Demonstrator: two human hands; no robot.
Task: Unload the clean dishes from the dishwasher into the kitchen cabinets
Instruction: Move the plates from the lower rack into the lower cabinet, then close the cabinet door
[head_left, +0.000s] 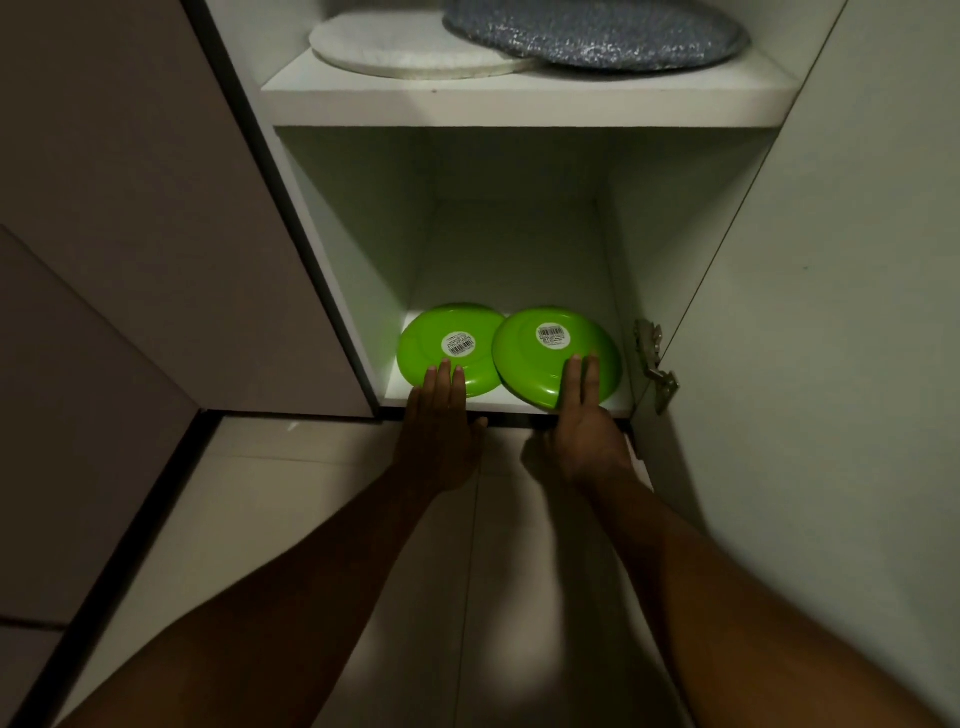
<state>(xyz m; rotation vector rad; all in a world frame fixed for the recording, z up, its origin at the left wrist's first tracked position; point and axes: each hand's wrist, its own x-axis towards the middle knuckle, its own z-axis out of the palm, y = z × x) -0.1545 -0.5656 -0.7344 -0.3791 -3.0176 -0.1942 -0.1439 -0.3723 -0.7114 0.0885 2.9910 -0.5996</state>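
Two green plates lie upside down on the bottom shelf (511, 401) of an open white cabinet, each with a barcode sticker on its base. The left plate (441, 340) lies flat. The right plate (540, 358) overlaps its edge and juts slightly past the shelf front. My left hand (441, 421) reaches in with straight fingers resting on the left plate's near rim. With its fingers laid straight, my right hand (584, 415) touches the right plate's near rim; its thumb is below, out of clear view.
An upper shelf (519, 101) holds a white round board (410, 49) and a grey-blue round cushion (597, 34). The open cabinet door (831, 312) stands at the right, with a metal hinge (655, 364) close to my right hand. Tiled floor lies below.
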